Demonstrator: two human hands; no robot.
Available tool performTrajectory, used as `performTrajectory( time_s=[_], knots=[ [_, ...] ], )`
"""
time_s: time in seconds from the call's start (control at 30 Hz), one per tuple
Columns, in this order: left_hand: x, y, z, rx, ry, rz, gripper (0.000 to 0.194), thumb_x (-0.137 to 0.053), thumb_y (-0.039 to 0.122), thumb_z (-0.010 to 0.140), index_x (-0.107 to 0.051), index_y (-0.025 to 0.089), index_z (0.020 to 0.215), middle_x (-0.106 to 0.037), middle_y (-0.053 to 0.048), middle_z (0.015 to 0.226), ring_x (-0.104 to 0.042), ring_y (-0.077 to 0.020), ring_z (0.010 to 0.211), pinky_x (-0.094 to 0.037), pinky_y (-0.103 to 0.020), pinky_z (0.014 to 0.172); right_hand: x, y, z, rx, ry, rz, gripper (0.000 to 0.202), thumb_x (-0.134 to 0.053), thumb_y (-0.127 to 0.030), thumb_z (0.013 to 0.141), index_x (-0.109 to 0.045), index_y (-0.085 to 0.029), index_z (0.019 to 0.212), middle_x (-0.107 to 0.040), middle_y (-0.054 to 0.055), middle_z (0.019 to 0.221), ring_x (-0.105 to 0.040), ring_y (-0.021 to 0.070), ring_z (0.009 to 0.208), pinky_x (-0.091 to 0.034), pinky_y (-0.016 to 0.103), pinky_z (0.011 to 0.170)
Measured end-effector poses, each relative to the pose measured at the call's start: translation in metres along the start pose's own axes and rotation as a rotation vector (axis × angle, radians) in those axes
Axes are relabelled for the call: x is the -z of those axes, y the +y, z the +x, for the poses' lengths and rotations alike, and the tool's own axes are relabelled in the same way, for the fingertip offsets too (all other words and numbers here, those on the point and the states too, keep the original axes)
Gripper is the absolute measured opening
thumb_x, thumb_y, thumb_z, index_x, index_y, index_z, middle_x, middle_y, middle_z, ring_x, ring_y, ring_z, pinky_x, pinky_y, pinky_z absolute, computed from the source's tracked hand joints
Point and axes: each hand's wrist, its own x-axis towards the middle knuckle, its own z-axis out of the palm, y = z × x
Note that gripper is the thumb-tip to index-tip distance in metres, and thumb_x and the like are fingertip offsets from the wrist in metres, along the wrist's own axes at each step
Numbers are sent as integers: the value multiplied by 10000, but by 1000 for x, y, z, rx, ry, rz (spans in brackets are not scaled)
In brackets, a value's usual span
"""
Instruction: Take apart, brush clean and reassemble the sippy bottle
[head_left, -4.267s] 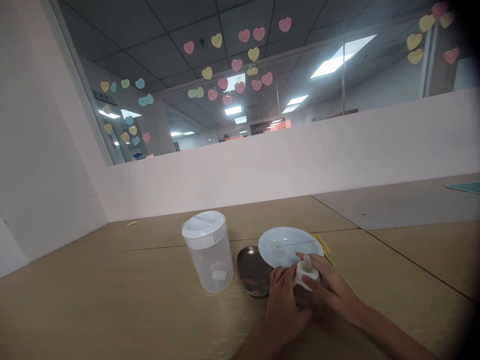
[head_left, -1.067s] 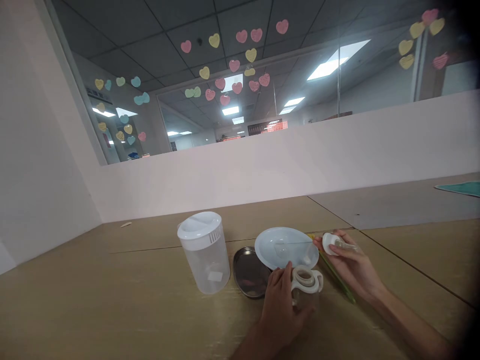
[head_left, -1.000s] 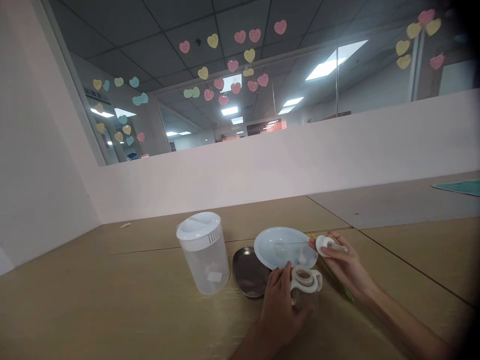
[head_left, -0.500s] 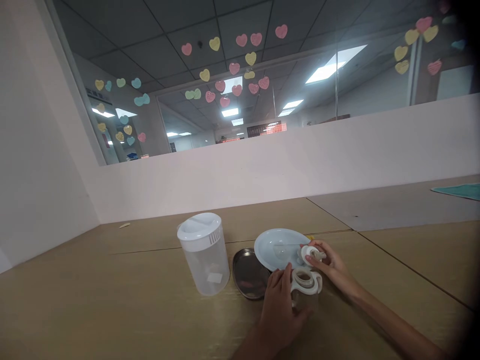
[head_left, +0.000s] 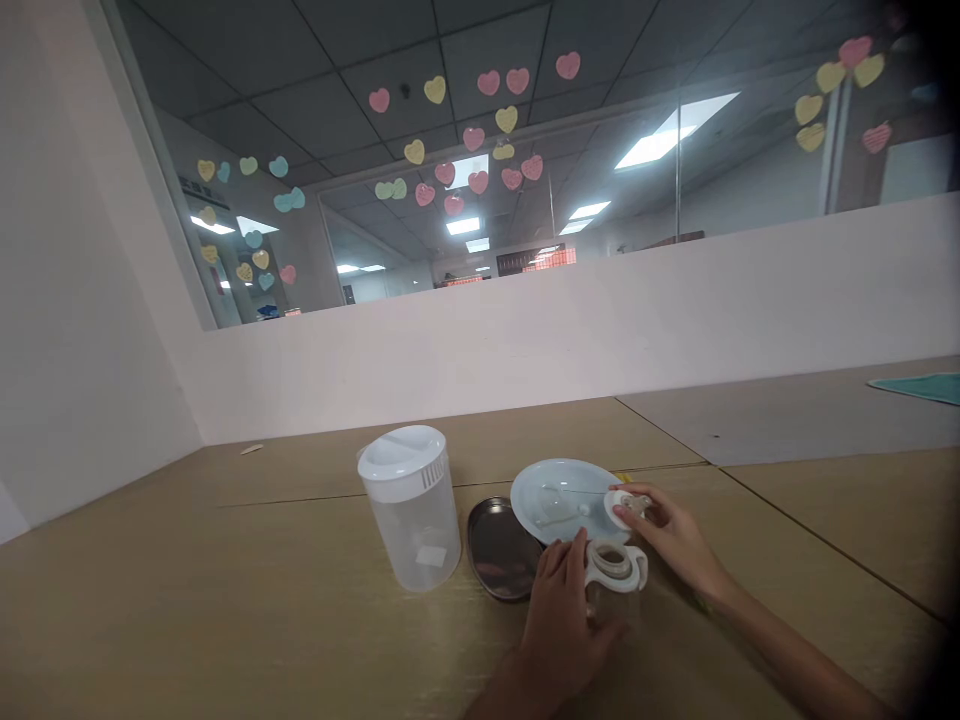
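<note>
Bottle (head_left: 616, 578) upright and uncapped, wrapped by left hand (head_left: 556, 625); teat cap (head_left: 618, 510) pinched in right hand (head_left: 681, 545) at the edge of pale dish (head_left: 529, 497). Best to grip by the collar and brace the bottle lightly.

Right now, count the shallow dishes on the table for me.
2: the pale blue plate, just beyond the open bottle, and the dark metal tray, between that plate and the lidded pitcher. Another could be hidden behind the pitcher.

Dim room, bright ceiling panels (head_left: 660, 145), right corners fading to black.
</note>
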Motion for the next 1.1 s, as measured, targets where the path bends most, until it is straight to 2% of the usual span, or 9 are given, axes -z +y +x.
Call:
performTrajectory(
  time_s=[0.1,0.23,0.4,0.6,0.73,0.9,1.0,1.1],
  knots=[
    [0,0,0,-7,5,0,886,-701,358,673,-243,170,1408,-404,-93,1387,-321,-285,1266,-262,-434,1089,4,1,3,-11,76,51,408,-686,-467,660,-618,-178,940,-688,79,936,-636,215,805,-524,277,655],
    [0,0,1,-8,12,-7,882,-708,330,663,-253,174,1403,-420,-101,1369,-335,-286,1255,-273,-435,1081,8,1,4,46,157,60,370,-699,-453,646,-643,-169,876,-692,87,934,-633,223,836,-521,289,691],
    [0,-1,1,-20,9,-15,877,-700,325,672,-241,185,1406,-417,-97,1372,-333,-285,1256,-272,-445,1080,10,4,7,63,205,71,355,-671,-464,684,-654,-156,858,-693,94,913,-630,212,838,-512,279,714],
    [-1,-3,0,-18,8,-2,873,-689,329,682,-232,183,1411,-409,-97,1383,-322,-291,1267,-267,-452,1084,12,6,10,30,261,146,379,-668,-498,665,-662,-150,816,-698,91,848,-630,209,777,-510,290,684],
    [-1,-3,0,-18,5,-1,870,-692,339,683,-241,176,1410,-408,-95,1385,-320,-286,1268,-260,-443,1090,12,-2,7,20,251,124,365,-654,-514,675,-647,-155,741,-673,59,741,-602,176,680,-481,253,602],
    [-1,-2,-1,-7,8,0,876,-688,345,690,-226,179,1415,-400,-95,1390,-315,-285,1271,-269,-446,1084,10,-5,4,108,170,56,333,-592,-490,753,-577,-175,647,-554,-10,590,-502,114,568,-407,212,528],
    [-1,-2,-1,-17,8,0,868,-675,340,702,-214,176,1418,-409,-95,1382,-311,-283,1274,-265,-445,1087,8,-3,4,140,159,21,302,-563,-476,783,-590,-182,722,-580,4,672,-519,126,633,-423,218,567],
    [0,-2,0,-3,-2,2,870,-674,335,702,-212,163,1418,-408,-100,1382,-307,-285,1277,-265,-442,1088,7,2,6,153,204,6,304,-562,-484,776,-598,-184,809,-624,36,812,-556,157,748,-458,244,658]
  ],
)
